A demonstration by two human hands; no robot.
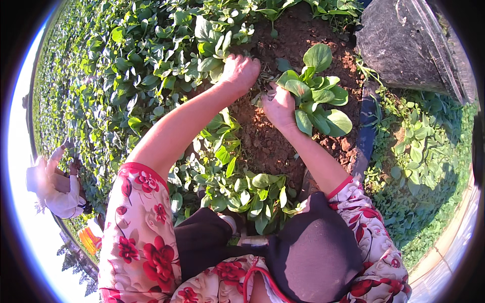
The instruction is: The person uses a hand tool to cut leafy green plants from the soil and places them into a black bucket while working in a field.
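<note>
Loose bunched leafy greens (322, 94) with broad, rounded leaves fan out to the right of my right hand (279, 105), whose fingers are closed around their stem end. Up and to the left, my left hand (241, 72) is curled at the base of another leafy green plant (213, 45), whose leaves spread to its left. The left fingertips are hidden beneath the hand. Thin pale roots or dry stems lie between the two hands. Below them is reddish-brown, crumbly soil (261, 140).
Dense greens and small weeds (113, 75) fill the left. More greens (261, 185) grow by my knees. A dark plastic container (401, 45) stands at upper right, beside a dark strip (366, 125). Piled greens (418, 147) lie at right. Another person (62, 185) bends at far left.
</note>
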